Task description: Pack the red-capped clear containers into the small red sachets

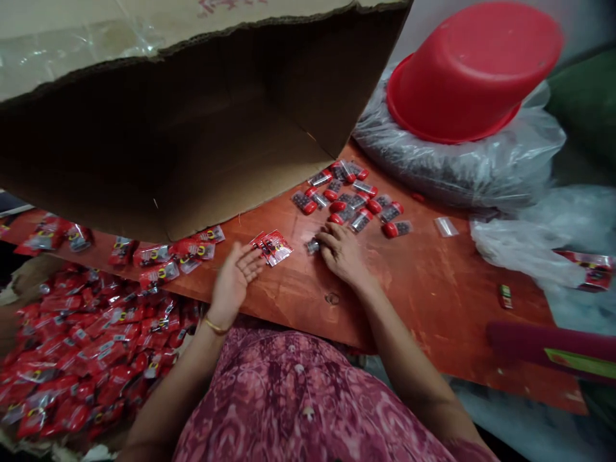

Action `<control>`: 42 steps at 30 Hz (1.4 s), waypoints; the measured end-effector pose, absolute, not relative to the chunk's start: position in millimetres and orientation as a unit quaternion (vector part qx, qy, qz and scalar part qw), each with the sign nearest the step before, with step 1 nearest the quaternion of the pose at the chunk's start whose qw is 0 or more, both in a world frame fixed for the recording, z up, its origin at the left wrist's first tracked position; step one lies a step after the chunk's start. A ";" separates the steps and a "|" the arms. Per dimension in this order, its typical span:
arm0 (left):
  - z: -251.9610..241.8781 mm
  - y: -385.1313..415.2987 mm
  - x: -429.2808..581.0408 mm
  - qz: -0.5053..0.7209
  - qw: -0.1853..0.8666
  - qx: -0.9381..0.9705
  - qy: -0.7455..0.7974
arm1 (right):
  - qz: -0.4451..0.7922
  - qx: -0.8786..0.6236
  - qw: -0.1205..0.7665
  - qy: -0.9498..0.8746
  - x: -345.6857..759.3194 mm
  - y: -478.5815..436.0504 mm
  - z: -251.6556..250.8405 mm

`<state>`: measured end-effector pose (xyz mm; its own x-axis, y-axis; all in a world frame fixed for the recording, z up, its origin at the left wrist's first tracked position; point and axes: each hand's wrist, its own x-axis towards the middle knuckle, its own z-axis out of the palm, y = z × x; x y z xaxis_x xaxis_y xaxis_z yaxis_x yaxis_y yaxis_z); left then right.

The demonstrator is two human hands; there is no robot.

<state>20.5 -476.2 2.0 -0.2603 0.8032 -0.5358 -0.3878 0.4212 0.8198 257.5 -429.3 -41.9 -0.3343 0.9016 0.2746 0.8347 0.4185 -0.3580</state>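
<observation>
Right hand at a small clear container, left hand beside flat red packets: the step in hand looks like pairing one with the other.

The right hand (342,252) curls its fingers at a small clear plastic container with dark contents (312,246) on the reddish-brown wooden table (409,295); whether that grip pinches it or only touches it, I cannot tell. The left hand (237,282) is palm up, its grip loosely spread, fingertips at the flat red-and-clear printed packets (275,248). More clear, red-capped plastic containers (359,202) lie beyond the right hand. The next move would seem to call for a firm right grip on the container and the left fingers parting one packet.
</observation>
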 end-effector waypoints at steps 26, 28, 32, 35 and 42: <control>-1.4 -470.7 64.1 0.428 0.299 0.570 0.634 | 0.490 -0.490 0.535 -0.484 187.9 -461.7 -18.0; 2.2 -473.0 65.5 0.429 0.463 0.457 0.626 | 0.459 -0.504 0.550 -0.483 192.2 -464.7 -18.0; 9.1 -477.1 72.1 0.348 0.740 0.240 0.523 | 0.384 -0.525 0.554 -0.519 197.3 -475.1 -23.0; 11.9 -479.1 78.7 0.359 0.780 0.179 0.480 | 0.321 -0.532 0.555 -0.553 196.2 -480.6 -26.3; 12.7 -473.7 87.0 0.483 0.681 0.183 0.520 | 0.279 -0.618 0.400 -0.617 211.6 -482.6 -15.2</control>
